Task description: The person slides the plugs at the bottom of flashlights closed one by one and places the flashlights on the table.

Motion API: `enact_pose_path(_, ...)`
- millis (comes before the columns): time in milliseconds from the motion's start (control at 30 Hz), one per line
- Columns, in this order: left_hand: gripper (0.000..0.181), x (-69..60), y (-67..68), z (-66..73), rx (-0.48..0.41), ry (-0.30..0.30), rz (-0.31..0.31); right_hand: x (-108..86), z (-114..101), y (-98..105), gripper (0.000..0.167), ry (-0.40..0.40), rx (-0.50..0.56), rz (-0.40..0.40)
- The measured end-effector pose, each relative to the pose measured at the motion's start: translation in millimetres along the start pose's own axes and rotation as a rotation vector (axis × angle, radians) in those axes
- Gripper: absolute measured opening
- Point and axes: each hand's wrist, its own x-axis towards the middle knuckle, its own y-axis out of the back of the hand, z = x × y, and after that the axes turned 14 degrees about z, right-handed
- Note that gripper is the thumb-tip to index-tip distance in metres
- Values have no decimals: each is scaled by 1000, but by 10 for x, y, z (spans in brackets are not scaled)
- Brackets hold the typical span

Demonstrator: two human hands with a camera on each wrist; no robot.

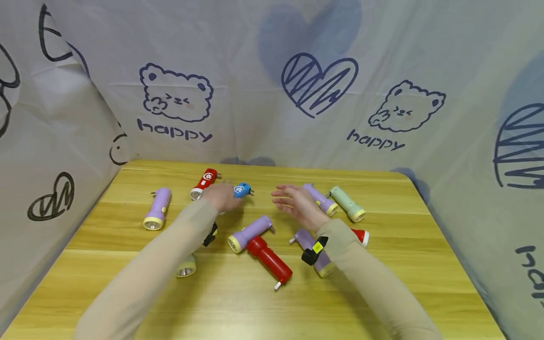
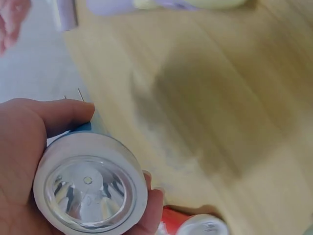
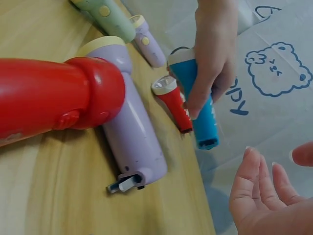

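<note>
Your left hand (image 1: 222, 196) grips a smooth, tapering blue flashlight (image 1: 242, 190), white-rimmed with a silvery reflector, above the far side of the wood-grained tabletop (image 1: 382, 293); your right hand (image 1: 299, 202) hovers near it, thumb and fingers apart; nearer you, a glossy red flashlight (image 1: 273, 262) lies against a lilac flashlight (image 1: 253, 229).
</note>
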Motion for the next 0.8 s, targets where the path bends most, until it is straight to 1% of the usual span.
enact_pose_path(67,42,-8,67,31,-17,-3,20,0,-25,1,42,14,5,3)
enact_pose_path(167,39,-27,148,59,-55,-24,58,-6,-54,-10,42,37,9,17)
enact_pose_path(267,38,-78,195,73,-128,-43,98,-9,-65,-29,42,52,8,34)
enact_pose_path(333,38,-129,195,78,-187,-49,128,-8,-66,-38,42,60,6,38)
enact_pose_path(433,39,-221,146,89,-274,-67,183,-13,-62,-50,43,70,13,34)
enact_pose_path(533,43,-309,54,91,-328,-104,246,-32,-55,-73,44,81,45,18)
enact_pose_path(633,46,-379,-43,89,-356,-144,305,-68,-56,-102,46,95,94,-5)
enact_pose_path(800,43,-450,-197,94,-389,-204,373,-145,-77,-183,47,115,193,-31)
